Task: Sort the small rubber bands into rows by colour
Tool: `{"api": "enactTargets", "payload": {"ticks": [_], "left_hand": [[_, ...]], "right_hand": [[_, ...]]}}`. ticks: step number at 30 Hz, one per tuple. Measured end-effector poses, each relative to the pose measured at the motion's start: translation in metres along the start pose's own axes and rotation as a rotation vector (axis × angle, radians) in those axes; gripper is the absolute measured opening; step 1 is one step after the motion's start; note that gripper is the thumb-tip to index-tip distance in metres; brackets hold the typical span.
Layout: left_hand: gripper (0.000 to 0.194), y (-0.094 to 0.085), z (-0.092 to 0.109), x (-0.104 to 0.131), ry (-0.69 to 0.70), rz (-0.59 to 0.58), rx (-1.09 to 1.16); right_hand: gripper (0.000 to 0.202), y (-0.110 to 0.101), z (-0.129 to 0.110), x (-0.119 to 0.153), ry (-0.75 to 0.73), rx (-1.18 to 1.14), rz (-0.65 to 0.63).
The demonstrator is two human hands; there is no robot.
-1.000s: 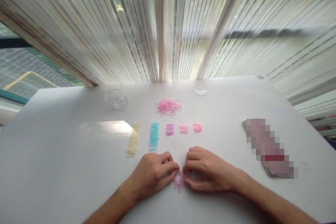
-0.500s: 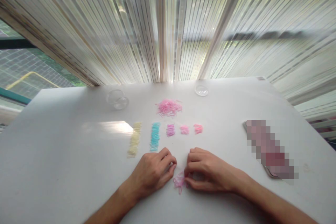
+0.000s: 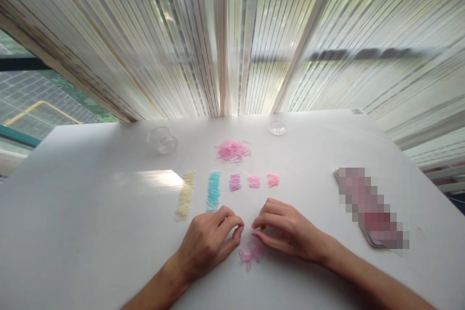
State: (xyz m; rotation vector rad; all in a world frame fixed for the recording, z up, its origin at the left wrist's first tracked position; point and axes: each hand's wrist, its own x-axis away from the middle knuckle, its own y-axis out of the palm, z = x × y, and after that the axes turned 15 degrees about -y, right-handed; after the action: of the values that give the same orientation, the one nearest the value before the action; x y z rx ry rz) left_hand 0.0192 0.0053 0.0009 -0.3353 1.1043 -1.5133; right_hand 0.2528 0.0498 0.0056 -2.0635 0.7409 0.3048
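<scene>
On the white table (image 3: 90,232), my left hand (image 3: 214,237) has thumb and index fingertips pressed together; whatever they pinch is too small to make out. Facing it, my right hand (image 3: 290,230) has its thumb and index finger slightly apart, with nothing visible between them. A small loose heap of pink-purple pieces (image 3: 248,255) lies just below my right fingertips. Beyond the hands is a row of sorted groups: a long yellow column (image 3: 185,196), a blue column (image 3: 213,191), and short purple (image 3: 235,182), pink (image 3: 254,181) and coral (image 3: 272,180) groups.
A larger pink pile (image 3: 233,150) lies behind the row. Clear round dishes (image 3: 162,140) stand at the back left, another clear dish (image 3: 277,128) at the back right. A pixelated, phone-like object (image 3: 370,208) lies on the right. String curtains (image 3: 232,38) hang behind the table.
My right hand has lifted slightly off the small heap, and its thumb and index finger have shifted left towards my left hand. The left hand has barely moved. The view has shifted slightly.
</scene>
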Motion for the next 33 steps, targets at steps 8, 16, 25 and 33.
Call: {"api": "enactTargets", "payload": {"ticks": [8,16,25,33], "left_hand": [[0.009,-0.0003,0.0016,-0.0002,0.034,0.055,-0.037],[0.012,-0.0015,0.0016,0.0019,0.003,0.035,-0.039],[0.007,0.0003,-0.0006,0.0025,-0.022,0.024,0.018],[0.007,0.0013,-0.0001,0.0013,-0.029,0.035,0.042]], "right_hand": [[0.012,-0.0001,-0.0014,-0.0002,-0.013,0.022,0.042],[0.011,0.0028,0.0005,-0.0008,-0.019,0.049,0.092],[0.009,0.0041,0.0022,0.0013,-0.039,0.056,0.111],[0.010,0.0040,0.0035,0.0010,-0.038,0.071,0.099]]}}
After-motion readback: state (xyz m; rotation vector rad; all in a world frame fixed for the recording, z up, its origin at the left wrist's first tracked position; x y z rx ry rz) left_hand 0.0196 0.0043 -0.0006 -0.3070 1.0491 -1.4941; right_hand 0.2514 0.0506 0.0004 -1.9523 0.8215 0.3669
